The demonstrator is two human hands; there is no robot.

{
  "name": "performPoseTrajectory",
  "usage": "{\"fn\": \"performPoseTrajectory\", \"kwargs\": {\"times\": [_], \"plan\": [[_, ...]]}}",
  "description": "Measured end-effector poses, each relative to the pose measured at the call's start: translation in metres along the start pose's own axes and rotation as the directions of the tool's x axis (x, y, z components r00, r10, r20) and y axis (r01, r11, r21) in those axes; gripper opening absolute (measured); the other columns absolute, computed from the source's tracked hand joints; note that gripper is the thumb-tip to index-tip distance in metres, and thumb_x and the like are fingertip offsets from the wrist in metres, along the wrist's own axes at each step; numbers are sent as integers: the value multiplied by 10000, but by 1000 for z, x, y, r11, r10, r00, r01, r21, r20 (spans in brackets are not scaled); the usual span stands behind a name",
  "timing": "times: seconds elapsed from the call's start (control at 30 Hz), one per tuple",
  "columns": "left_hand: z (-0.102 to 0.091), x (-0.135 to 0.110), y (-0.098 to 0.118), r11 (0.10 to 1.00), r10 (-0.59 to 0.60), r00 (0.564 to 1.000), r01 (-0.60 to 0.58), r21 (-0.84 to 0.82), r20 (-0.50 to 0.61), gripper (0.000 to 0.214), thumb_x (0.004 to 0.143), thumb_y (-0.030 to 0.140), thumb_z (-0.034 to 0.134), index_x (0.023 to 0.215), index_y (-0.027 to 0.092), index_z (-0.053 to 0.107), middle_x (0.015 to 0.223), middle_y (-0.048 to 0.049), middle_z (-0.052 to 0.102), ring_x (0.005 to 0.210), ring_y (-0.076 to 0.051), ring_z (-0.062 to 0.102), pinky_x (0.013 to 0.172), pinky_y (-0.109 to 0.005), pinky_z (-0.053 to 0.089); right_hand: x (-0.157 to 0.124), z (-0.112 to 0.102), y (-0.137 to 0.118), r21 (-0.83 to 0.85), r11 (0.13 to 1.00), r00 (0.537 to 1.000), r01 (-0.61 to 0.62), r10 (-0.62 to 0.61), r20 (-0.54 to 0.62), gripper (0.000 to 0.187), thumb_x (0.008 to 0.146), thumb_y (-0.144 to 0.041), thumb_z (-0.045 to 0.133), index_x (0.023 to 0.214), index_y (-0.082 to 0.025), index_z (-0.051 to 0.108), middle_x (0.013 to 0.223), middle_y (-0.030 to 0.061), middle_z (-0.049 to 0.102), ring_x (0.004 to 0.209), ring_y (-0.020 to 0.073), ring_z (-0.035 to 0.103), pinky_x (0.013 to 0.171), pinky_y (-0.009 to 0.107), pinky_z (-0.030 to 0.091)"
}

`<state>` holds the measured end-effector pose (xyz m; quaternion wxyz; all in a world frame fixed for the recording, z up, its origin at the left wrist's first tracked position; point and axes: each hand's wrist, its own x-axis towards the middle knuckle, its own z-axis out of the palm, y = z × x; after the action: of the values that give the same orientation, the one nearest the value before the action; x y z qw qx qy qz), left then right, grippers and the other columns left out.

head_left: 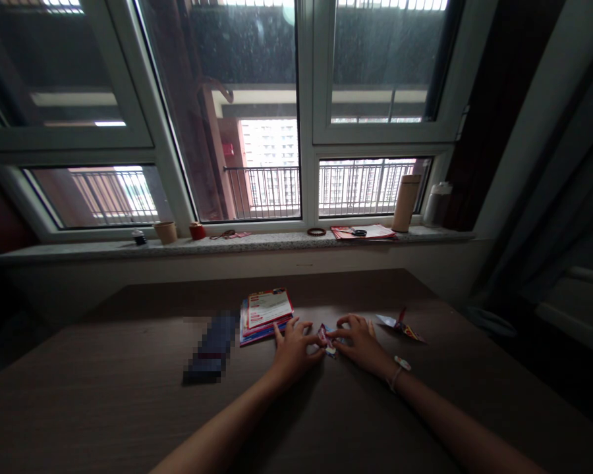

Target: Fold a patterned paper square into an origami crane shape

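Note:
A small folded piece of colourful printed paper [329, 343] lies on the table between my hands. My left hand [297, 345] pinches its left side with thumb and forefinger, the other fingers spread toward a stack of printed sheets [269, 309]. From the right, my right hand [360, 341] grips the paper's other side, its fingers bent; a band with a white piece circles that wrist. Beyond the right hand rests a folded paper shape [400, 325] with pointed ends, much like a paper crane. My fingers cover part of the paper being held.
Left of the stack lies a dark, blurred-out object [212, 347] on the brown table [103, 388]. Along the window sill [277, 242] stand a paper cup [166, 232], a red spool [196, 230], a tan flask [406, 203] and a pale bottle [437, 204]. Scissors [358, 232] lie on papers there.

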<state>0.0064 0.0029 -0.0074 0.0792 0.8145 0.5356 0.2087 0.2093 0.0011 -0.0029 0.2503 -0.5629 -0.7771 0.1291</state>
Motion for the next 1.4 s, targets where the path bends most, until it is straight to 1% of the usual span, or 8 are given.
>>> {"fn": "performPoseTrajectory", "kwargs": {"times": [0.27, 0.47, 0.73, 0.87, 1.07, 1.2, 1.4], "plan": [[-1, -1, 1, 1000, -9, 1000, 9, 24, 19, 157, 787, 412, 687, 942, 412, 716, 1337, 22, 530, 1343, -351, 279, 1009, -758, -32, 2, 1, 3, -29, 999, 1000, 17, -17, 2, 218, 835, -460, 589, 1019, -431, 701, 1195, 19, 536, 1250, 282, 359, 1080, 531, 211], [-2, 0, 2, 1000, -14, 1000, 14, 17, 27, 156, 792, 416, 678, 943, 411, 717, 1345, 22, 522, 1349, -350, 266, 1014, -752, -48, 4, 2, 5, -26, 999, 1000, 28, -27, 10, 231, 822, -475, 602, 1017, -412, 709, 1201, 32, 538, 1259, 292, 351, 1089, 549, 180], [-2, 0, 2, 1000, -26, 1000, 25, 9, 18, 164, 782, 412, 684, 942, 438, 711, 1326, 29, 534, 1338, -349, 282, 1005, -757, -45, 7, -1, 5, 3, 1000, 997, 15, -15, 74, 244, 817, -483, 613, 1041, -432, 695, 1233, 22, 521, 1312, 298, 286, 1097, 559, 145], [-1, 1, 2, 1000, -30, 999, 30, 2, 17, 159, 774, 415, 692, 929, 434, 716, 1324, 26, 538, 1339, -353, 282, 1006, -755, -40, 8, -2, 5, 10, 1000, 995, 4, -5, 101, 241, 815, -463, 619, 1041, -432, 696, 1234, 25, 518, 1322, 306, 269, 1094, 563, 150], [-1, 1, 2, 999, -32, 999, 32, 1, 18, 153, 775, 415, 691, 926, 431, 714, 1323, 27, 538, 1340, -351, 285, 1008, -756, -38, 9, -1, 7, 3, 1000, 996, 13, -13, 89, 227, 825, -442, 620, 1035, -418, 702, 1235, 28, 529, 1312, 291, 287, 1097, 540, 159], [-1, 1, 1, 999, -39, 999, 38, 13, 25, 157, 779, 428, 686, 934, 446, 707, 1326, 37, 533, 1344, -344, 283, 1012, -754, -27, 10, 0, 10, 18, 1000, 997, 13, -15, 80, 227, 802, -480, 637, 1015, -436, 704, 1237, 11, 536, 1301, 292, 297, 1098, 537, 157], [-1, 1, 1, 999, -32, 999, 32, 16, 39, 159, 792, 434, 673, 947, 443, 709, 1340, 40, 523, 1348, -346, 264, 1004, -761, -40, 9, 2, 12, 32, 999, 999, 21, -23, 41, 220, 778, -503, 653, 979, -441, 715, 1214, 3, 540, 1275, 284, 329, 1097, 496, 179]]}}
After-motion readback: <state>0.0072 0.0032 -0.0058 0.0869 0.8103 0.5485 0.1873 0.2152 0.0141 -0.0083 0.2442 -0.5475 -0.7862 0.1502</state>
